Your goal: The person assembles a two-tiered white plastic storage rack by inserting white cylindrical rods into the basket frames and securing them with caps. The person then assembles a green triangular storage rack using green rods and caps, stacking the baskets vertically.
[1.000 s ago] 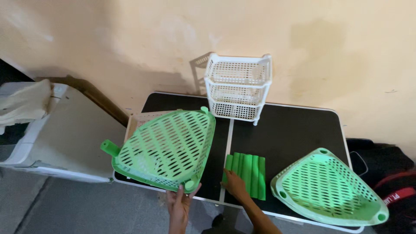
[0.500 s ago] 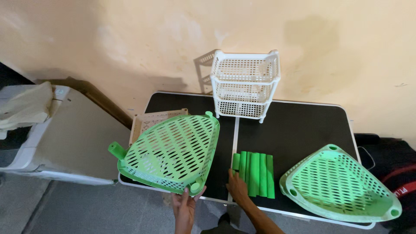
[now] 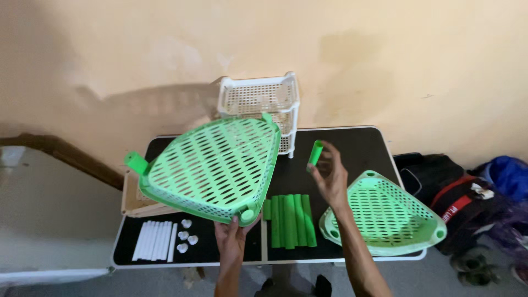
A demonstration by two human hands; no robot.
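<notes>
While left hand [image 3: 231, 242] props green tray [image 3: 212, 169] tilted, right hand [image 3: 330, 179] lifts green tube [image 3: 315, 153].

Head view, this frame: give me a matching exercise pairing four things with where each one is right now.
Things:
1. single green tube
2. tilted green basket tray
3. white rods
4. white tiered rack

Places:
A. lying in a row at the table's near left corner
B. standing at the back of the table by the wall
C. raised off the table in the right hand
D. held up by a corner in the left hand

Pairs: 1-C, 2-D, 3-A, 4-B
</notes>
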